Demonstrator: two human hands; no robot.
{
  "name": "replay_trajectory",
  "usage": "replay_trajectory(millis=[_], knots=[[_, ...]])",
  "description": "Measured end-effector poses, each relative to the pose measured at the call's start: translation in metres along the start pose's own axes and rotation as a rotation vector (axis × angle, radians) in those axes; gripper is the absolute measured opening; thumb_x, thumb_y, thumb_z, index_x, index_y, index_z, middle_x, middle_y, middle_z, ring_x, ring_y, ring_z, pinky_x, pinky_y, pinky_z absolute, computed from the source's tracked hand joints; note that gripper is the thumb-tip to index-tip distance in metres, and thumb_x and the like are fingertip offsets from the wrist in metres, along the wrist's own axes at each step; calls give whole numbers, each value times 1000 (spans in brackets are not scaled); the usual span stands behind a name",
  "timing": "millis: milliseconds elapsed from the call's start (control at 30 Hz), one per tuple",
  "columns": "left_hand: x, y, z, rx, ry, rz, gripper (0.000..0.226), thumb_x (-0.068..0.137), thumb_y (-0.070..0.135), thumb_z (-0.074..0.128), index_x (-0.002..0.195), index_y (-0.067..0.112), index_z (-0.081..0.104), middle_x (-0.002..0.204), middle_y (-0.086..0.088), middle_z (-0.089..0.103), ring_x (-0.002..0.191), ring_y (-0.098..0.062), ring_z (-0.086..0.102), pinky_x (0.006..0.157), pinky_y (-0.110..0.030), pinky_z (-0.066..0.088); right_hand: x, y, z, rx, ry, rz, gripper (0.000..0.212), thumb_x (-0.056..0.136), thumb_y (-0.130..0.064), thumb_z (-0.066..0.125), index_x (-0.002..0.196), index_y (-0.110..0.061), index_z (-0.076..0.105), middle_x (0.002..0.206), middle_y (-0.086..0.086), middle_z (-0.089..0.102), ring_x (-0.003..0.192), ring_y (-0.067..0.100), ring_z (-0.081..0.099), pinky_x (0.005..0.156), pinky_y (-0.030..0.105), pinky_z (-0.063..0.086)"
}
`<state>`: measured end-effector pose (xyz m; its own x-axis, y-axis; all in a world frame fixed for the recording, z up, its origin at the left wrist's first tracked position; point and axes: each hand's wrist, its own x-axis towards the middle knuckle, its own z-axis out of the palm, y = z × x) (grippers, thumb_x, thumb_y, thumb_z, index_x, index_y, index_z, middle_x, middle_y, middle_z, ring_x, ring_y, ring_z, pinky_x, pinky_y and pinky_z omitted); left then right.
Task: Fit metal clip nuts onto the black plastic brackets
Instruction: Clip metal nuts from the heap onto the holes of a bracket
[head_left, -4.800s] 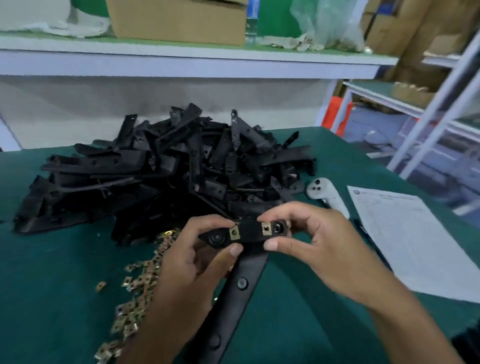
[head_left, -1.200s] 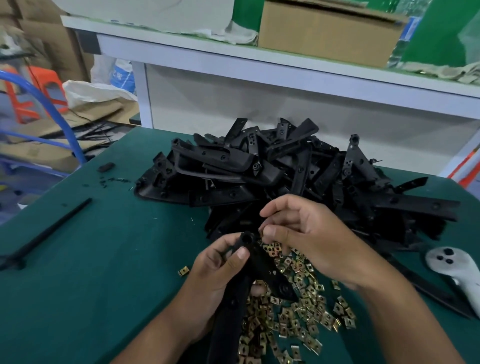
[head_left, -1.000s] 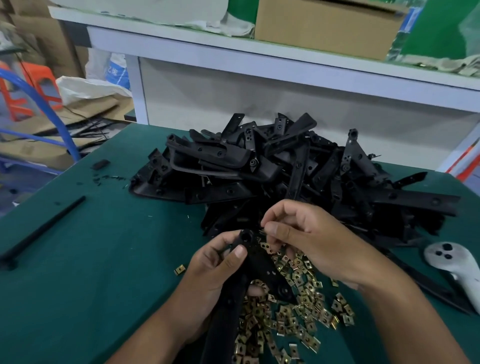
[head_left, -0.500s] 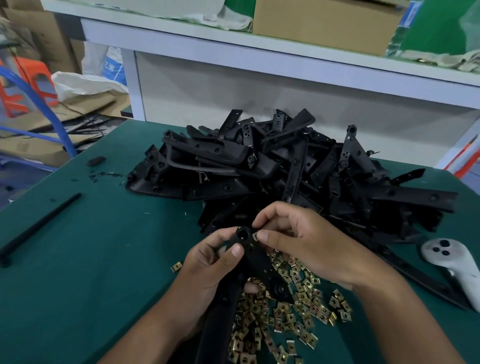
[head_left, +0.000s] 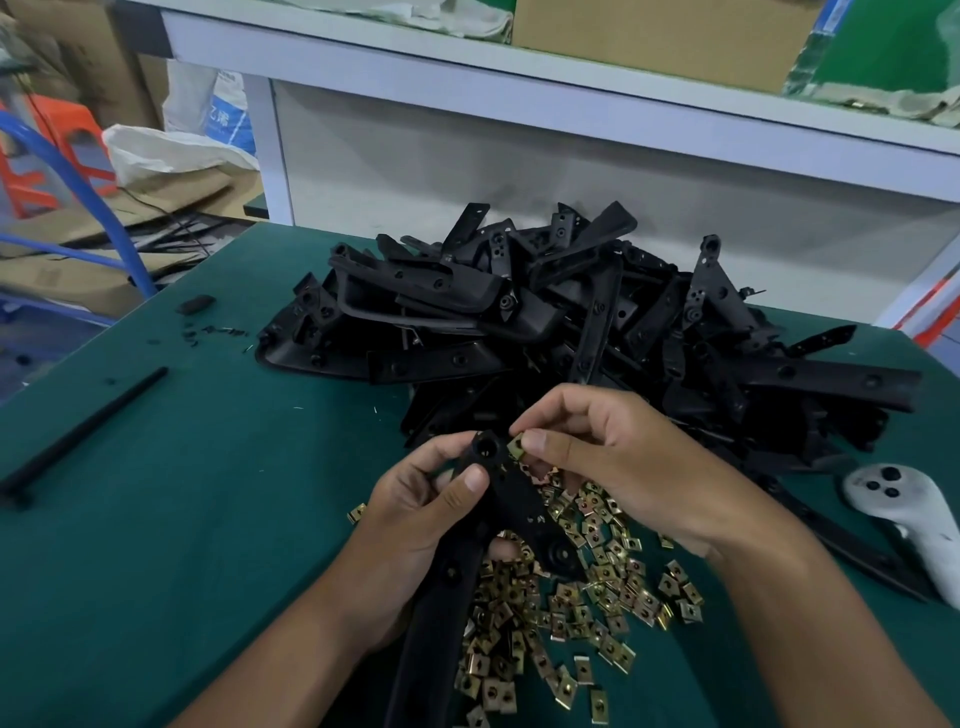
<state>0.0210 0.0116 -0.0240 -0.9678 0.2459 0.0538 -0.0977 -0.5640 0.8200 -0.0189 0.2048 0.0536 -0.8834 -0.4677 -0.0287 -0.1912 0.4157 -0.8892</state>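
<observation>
My left hand (head_left: 415, 512) grips a long black plastic bracket (head_left: 511, 499) near its upper end, thumb across its face. My right hand (head_left: 608, 457) pinches a brass-coloured clip nut (head_left: 516, 446) between thumb and forefinger, and the nut touches the bracket's right edge just below its round hole. Under both hands several loose clip nuts (head_left: 587, 592) lie scattered on the green table (head_left: 182, 519). A large heap of black brackets (head_left: 571, 322) rises behind my hands.
A white handheld controller (head_left: 904, 504) lies at the right. A thin black rod (head_left: 83, 431) and small black scraps (head_left: 195, 304) lie on the left. A white shelf (head_left: 519, 73) with a cardboard box stands behind the table.
My right hand has picked a clip nut from the pile and brought it up to the bracket's upper end. The left hand keeps holding the bracket.
</observation>
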Motion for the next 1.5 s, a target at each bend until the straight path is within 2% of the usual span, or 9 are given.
replay_trajectory(millis=[367, 567, 833, 933, 1000, 1167, 1300, 1433, 1500], knots=[[-1, 1, 2, 32, 26, 32, 45, 69, 41, 88, 105, 19, 75, 91, -10, 75, 74, -20, 73, 60, -29, 60, -3, -5, -3, -17, -46, 19, 6, 93, -29, 69, 95, -30, 75, 90, -2, 76, 84, 8, 70, 73, 23, 55], [0, 0, 0, 55, 46, 25, 42, 77, 29, 81, 111, 9, 68, 92, -11, 74, 77, -20, 72, 62, -29, 60, -4, -9, -4, -53, -37, 27, 6, 90, -29, 71, 92, -28, 77, 86, -1, 75, 83, 14, 71, 79, 28, 57], [-2, 1, 2, 35, -3, -26, 54, 73, 30, 79, 116, 3, 60, 88, -15, 71, 66, -21, 70, 56, -31, 60, -14, -23, -11, -85, -86, 13, 20, 78, -38, 73, 93, -25, 78, 88, -2, 77, 85, 10, 74, 85, 24, 58], [-2, 0, 0, 10, -60, -35, 43, 75, 29, 78, 110, 8, 64, 87, -12, 74, 70, -21, 73, 57, -30, 61, -14, -22, -11, -46, -99, 44, 19, 77, -36, 73, 92, -24, 79, 86, 0, 77, 83, 12, 73, 83, 22, 57], [-3, 0, -2, 5, -91, -38, 38, 76, 29, 79, 108, 11, 67, 87, -12, 75, 70, -22, 74, 57, -30, 61, -14, -21, -11, -33, -119, 73, 18, 77, -35, 73, 92, -25, 79, 86, 2, 77, 83, 14, 73, 84, 26, 58], [-2, 0, -1, 12, -127, -51, 42, 73, 32, 86, 108, 12, 70, 86, -13, 75, 72, -24, 74, 57, -32, 61, -18, -25, -13, -51, -163, 134, 11, 82, -33, 73, 90, -27, 79, 85, 0, 77, 81, 8, 72, 80, 19, 57], [-3, 0, 0, 30, -146, -40, 33, 74, 28, 83, 104, 18, 74, 80, -7, 76, 68, -19, 74, 56, -30, 60, -21, -26, -15, -103, -222, 176, 8, 88, -31, 72, 91, -28, 79, 88, -1, 77, 83, 8, 71, 80, 26, 58], [-3, 0, 2, 77, -155, -42, 26, 75, 25, 78, 100, 22, 77, 77, -3, 75, 65, -15, 72, 56, -26, 58, -24, -28, -14, -214, -263, 170, 10, 92, -35, 68, 93, -31, 77, 89, -4, 75, 85, 12, 70, 89, 41, 55], [-3, 2, 1, 79, -153, -32, 28, 74, 27, 80, 101, 21, 76, 77, -5, 75, 63, -17, 72, 55, -28, 59, -24, -28, -12, -211, -247, 152, 10, 94, -35, 67, 92, -32, 77, 86, -6, 75, 80, 7, 69, 79, 35, 56]])
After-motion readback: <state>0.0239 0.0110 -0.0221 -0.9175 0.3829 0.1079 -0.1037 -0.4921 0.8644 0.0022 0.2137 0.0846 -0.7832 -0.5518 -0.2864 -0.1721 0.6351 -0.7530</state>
